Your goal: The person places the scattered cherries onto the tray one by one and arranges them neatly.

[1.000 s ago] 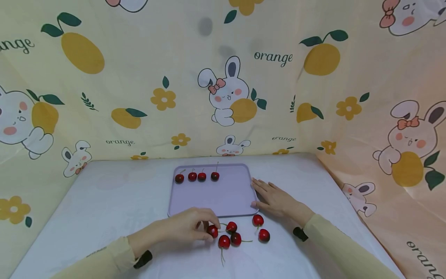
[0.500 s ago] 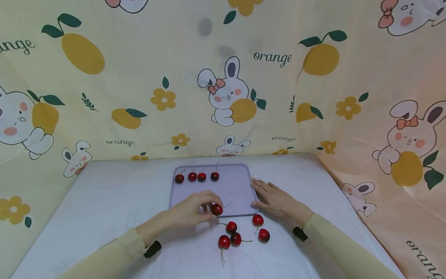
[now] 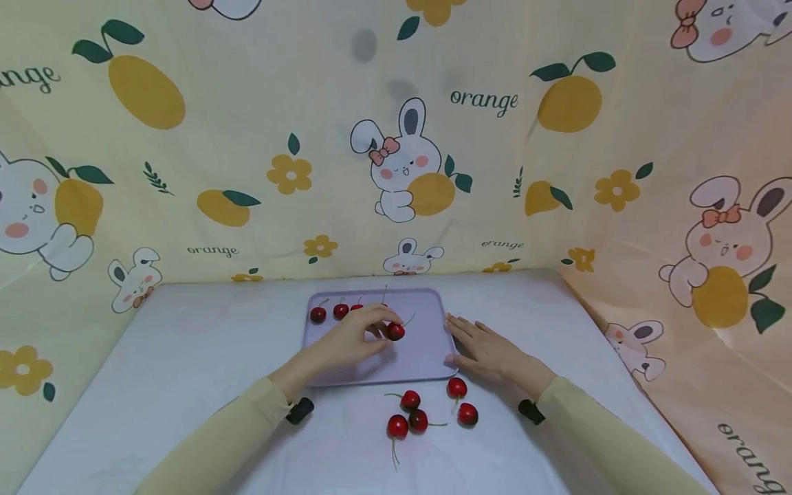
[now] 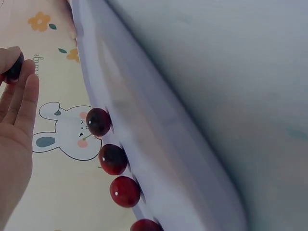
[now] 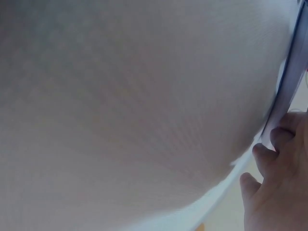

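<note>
In the head view my left hand (image 3: 359, 337) pinches a dark red cherry (image 3: 396, 331) by its body, above the lilac tray (image 3: 421, 364). The same cherry (image 4: 15, 68) shows between thumb and fingers at the left edge of the left wrist view. A row of several cherries (image 3: 318, 315) lies along the tray's far side, partly hidden behind that hand. My right hand (image 3: 495, 354) lies with fingers straight against the tray's right edge. Its fingers (image 5: 267, 156) show beside the tray rim (image 5: 288, 82) in the right wrist view.
On the white tablecloth (image 3: 204, 385) in front of the tray lie several more cherries (image 3: 397, 427), with two of them, such as one cherry (image 3: 467, 414), set apart to the right. A printed fabric backdrop (image 3: 334, 137) rises behind and beside the table.
My left hand has picked up a cherry from the group on the cloth and carried it forward over the tray. The right hand has stayed at the tray's edge.
</note>
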The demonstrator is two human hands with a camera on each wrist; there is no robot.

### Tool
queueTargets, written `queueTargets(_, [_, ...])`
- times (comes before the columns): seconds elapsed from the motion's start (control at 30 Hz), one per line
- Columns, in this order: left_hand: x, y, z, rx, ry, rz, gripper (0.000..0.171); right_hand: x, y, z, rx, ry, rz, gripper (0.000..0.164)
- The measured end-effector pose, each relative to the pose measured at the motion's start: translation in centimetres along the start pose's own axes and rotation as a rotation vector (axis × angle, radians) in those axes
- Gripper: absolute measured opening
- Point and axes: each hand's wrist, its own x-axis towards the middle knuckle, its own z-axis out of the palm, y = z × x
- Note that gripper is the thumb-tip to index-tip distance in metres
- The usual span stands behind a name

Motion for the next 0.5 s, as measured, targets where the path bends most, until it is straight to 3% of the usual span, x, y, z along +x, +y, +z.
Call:
queueTargets(0.13, [1.4, -0.5, 0.1, -0.002, 0.014, 0.023, 0.041, 0.0, 0.0, 0.0, 0.001, 0.004, -0.007, 0.086])
queueTargets(0.5, [4.1, -1.3, 0.1, 0.033, 0.031, -0.030, 0.043, 0.0, -0.2, 0.0, 0.014, 0.000, -0.002, 0.086])
